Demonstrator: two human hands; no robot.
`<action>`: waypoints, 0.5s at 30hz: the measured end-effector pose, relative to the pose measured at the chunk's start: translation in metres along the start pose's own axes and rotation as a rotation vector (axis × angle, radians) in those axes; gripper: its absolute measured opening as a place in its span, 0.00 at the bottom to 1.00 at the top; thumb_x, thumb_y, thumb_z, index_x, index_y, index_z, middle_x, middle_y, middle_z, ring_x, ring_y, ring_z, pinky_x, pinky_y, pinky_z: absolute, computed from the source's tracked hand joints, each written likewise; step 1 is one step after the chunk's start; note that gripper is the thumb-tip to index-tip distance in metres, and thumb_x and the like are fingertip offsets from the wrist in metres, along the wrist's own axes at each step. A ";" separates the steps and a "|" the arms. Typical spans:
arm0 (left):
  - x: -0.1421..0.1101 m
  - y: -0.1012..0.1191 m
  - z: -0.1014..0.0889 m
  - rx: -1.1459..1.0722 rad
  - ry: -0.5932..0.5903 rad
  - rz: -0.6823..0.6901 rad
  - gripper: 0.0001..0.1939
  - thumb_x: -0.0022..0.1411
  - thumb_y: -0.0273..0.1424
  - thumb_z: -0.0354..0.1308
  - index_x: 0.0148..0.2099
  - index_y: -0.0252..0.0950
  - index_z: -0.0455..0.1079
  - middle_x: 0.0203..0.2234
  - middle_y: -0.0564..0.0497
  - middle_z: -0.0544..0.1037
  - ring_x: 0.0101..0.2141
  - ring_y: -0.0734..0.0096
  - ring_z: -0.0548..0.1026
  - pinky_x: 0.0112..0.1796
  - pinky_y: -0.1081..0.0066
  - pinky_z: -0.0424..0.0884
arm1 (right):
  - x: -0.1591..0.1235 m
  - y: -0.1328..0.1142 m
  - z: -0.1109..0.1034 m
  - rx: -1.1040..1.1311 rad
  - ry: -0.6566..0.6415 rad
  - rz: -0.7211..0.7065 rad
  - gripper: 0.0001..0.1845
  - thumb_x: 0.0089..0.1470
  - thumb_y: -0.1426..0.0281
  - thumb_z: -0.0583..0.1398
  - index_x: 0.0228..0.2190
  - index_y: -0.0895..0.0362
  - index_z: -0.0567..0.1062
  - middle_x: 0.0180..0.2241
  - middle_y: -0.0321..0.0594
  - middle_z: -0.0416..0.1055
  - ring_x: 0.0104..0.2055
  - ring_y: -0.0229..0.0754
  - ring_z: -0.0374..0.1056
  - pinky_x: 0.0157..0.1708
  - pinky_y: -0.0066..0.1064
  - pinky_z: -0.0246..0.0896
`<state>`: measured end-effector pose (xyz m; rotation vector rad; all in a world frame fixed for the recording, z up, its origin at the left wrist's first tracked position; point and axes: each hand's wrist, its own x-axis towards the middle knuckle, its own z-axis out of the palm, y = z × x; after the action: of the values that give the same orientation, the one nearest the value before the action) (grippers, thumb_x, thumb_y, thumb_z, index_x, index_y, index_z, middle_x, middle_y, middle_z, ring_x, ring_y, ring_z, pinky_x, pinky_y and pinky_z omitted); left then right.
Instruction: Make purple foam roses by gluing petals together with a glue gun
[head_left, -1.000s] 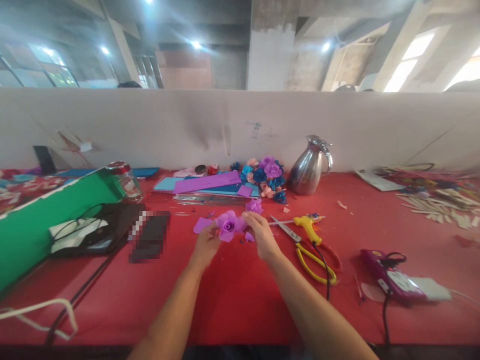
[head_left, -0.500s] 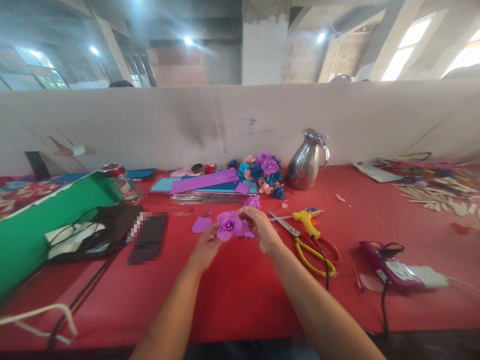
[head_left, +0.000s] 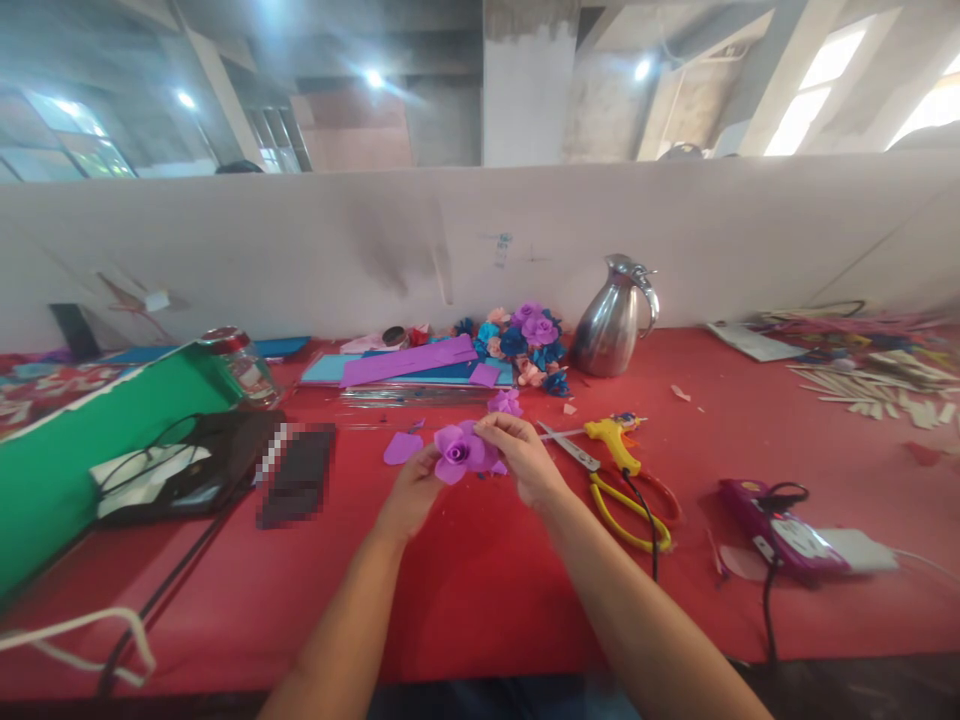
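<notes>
A purple paper flower (head_left: 454,452) with a rolled centre is held above the red table between both hands. My left hand (head_left: 412,492) is closed on its lower left side. At the flower's right edge, my right hand (head_left: 523,455) pinches an outer petal between thumb and fingers. A loose purple paper petal (head_left: 403,448) lies left of the flower, and another small purple flower (head_left: 505,402) rests just behind it. Scissors (head_left: 628,512) with yellow and red handles and a yellow glue gun (head_left: 616,440) lie right of my right hand.
Finished paper flowers (head_left: 529,345) are heaped beside a steel jug (head_left: 613,320). Purple paper strips (head_left: 409,361) lie across blue sheets at the back. A dark phone-like object (head_left: 298,475) and a green board (head_left: 142,430) are at left; a purple power strip (head_left: 787,535) sits at right.
My right fingers have shifted slightly left over the flower's right-hand petal. The flower is tilted a little differently; my left hand keeps its hold.
</notes>
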<state>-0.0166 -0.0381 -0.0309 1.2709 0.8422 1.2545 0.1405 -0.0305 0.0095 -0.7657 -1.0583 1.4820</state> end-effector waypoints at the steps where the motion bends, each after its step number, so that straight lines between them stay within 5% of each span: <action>1: 0.000 -0.001 -0.001 -0.006 0.010 0.005 0.15 0.49 0.36 0.66 0.40 0.36 0.77 0.36 0.48 0.80 0.42 0.59 0.74 0.47 0.61 0.67 | 0.000 0.000 0.000 0.007 0.003 -0.006 0.14 0.41 0.60 0.64 0.20 0.57 0.70 0.19 0.30 0.62 0.20 0.31 0.53 0.21 0.25 0.48; 8: 0.001 0.006 0.006 -0.098 0.149 0.036 0.13 0.43 0.35 0.70 0.34 0.39 0.77 0.32 0.51 0.80 0.40 0.61 0.74 0.47 0.62 0.67 | 0.006 0.009 -0.003 0.005 0.136 0.007 0.10 0.41 0.63 0.62 0.24 0.57 0.74 0.19 0.32 0.66 0.20 0.32 0.57 0.20 0.24 0.51; 11: 0.002 0.011 0.009 -0.151 0.216 0.072 0.12 0.40 0.33 0.71 0.31 0.40 0.77 0.32 0.53 0.80 0.40 0.64 0.74 0.46 0.65 0.67 | 0.006 0.015 -0.002 -0.152 0.044 0.029 0.07 0.40 0.69 0.61 0.26 0.57 0.75 0.21 0.33 0.69 0.21 0.33 0.59 0.20 0.24 0.51; 15: 0.003 0.010 0.006 -0.215 0.274 0.043 0.13 0.40 0.31 0.70 0.33 0.41 0.77 0.32 0.54 0.80 0.39 0.66 0.75 0.45 0.67 0.68 | 0.005 0.027 0.002 -0.367 -0.103 -0.138 0.10 0.41 0.72 0.61 0.31 0.56 0.76 0.28 0.35 0.74 0.26 0.36 0.64 0.26 0.26 0.56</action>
<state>-0.0123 -0.0383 -0.0197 0.9630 0.8498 1.5338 0.1270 -0.0262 -0.0137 -0.8570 -1.4568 1.2349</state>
